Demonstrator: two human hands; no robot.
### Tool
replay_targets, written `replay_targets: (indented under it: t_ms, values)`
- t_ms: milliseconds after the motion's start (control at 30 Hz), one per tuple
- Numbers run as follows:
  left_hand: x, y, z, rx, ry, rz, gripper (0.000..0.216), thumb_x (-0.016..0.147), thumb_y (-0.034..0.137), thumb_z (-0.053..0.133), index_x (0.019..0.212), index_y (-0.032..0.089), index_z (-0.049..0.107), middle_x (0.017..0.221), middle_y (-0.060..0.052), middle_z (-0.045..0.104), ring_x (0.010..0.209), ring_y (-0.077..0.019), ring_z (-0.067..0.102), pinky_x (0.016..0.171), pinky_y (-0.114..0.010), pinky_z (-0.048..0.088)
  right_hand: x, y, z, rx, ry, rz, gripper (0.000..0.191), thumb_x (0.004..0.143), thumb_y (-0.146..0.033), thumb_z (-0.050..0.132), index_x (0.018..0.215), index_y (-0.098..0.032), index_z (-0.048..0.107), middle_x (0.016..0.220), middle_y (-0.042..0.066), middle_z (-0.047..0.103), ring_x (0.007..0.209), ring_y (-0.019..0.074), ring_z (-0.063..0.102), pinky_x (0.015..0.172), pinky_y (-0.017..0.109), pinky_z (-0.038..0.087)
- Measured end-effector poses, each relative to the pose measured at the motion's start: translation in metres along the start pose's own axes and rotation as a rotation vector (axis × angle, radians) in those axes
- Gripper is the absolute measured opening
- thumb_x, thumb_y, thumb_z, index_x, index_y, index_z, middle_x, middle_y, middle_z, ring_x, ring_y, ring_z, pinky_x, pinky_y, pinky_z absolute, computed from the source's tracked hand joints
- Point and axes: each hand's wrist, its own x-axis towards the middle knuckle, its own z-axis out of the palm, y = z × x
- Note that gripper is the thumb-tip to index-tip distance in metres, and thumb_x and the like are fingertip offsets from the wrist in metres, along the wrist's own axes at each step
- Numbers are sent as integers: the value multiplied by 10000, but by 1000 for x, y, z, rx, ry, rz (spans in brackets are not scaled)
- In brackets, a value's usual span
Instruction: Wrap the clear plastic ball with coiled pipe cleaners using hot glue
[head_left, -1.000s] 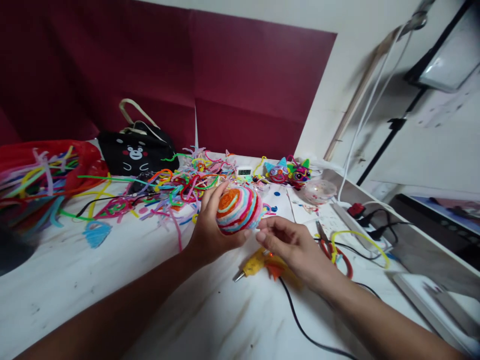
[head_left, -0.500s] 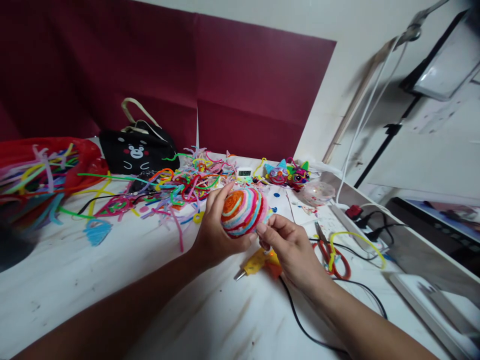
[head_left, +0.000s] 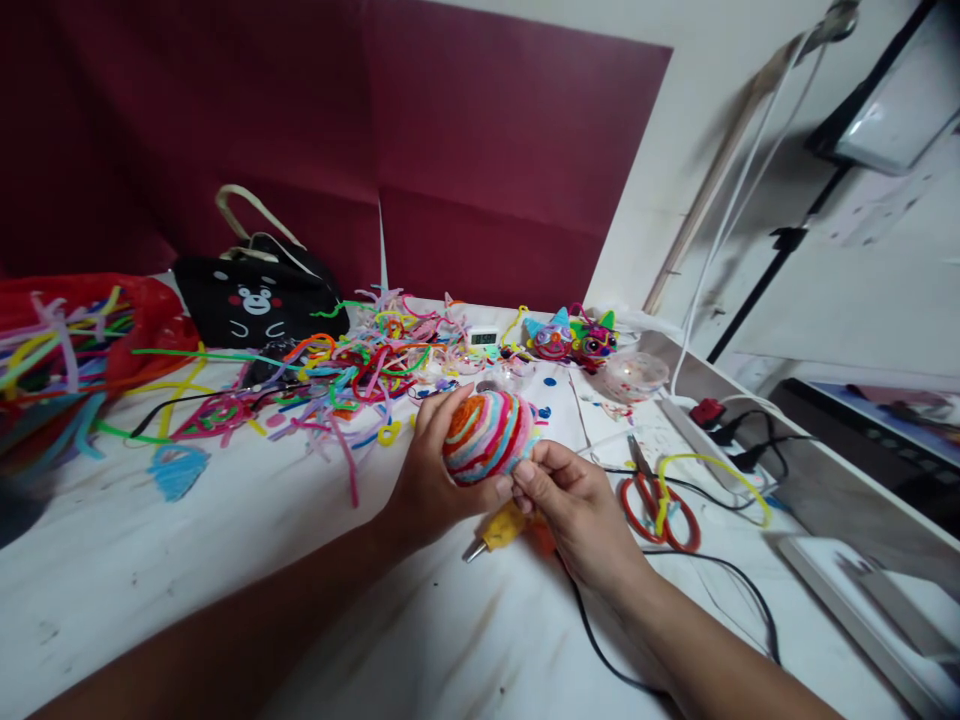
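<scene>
My left hand [head_left: 431, 470] is wrapped around a ball [head_left: 491, 435] covered in coiled fuzzy pipe cleaners in orange, white, red, pink and light blue. At the ball's lower right edge, the thumb and fingers of my right hand [head_left: 570, 500] are pinched together against it. A light blue strand runs close to those fingertips, but what lies between them is hidden. Below the hands a yellow hot glue gun [head_left: 501, 528] rests on the white table [head_left: 405, 630], its metal nozzle pointing left and its body partly covered by my right hand.
Orange-handled scissors [head_left: 660, 510] and a yellow pipe cleaner [head_left: 716, 463] lie right. Behind are a pile of pipe cleaners [head_left: 375, 365], a small digital clock [head_left: 484, 338], two decorated animal heads [head_left: 551, 335] and a clear bowl [head_left: 636, 376]. A power strip [head_left: 705, 440] and black cable [head_left: 600, 640] run along the right.
The view has shifted slightly, and the ball sits a little lower in the picture, turned somewhat in my left hand. My right fingers stay pinched at its edge.
</scene>
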Motion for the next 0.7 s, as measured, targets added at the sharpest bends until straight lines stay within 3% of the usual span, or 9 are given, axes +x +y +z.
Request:
replay_targets:
  t_ms: [300,700]
  values:
    - [0,-10,1,6,-46,14,785,661,371,735,1363,184,437,1302,-130,449,1284,-322,455,1075,-464,421,2,0,0,83,42,116,301,759,-440,790,777,-169,659,584,-37,567,530,80,472,546,207,379]
    - [-2,-15,1,94,-81,45,781,653,305,704,1374,261,408,1300,-109,445,1246,-353,467,1055,-539,439,5,8,5,83,91,155,433,745,-547,760,672,-180,544,553,-52,497,506,83,433,515,219,383]
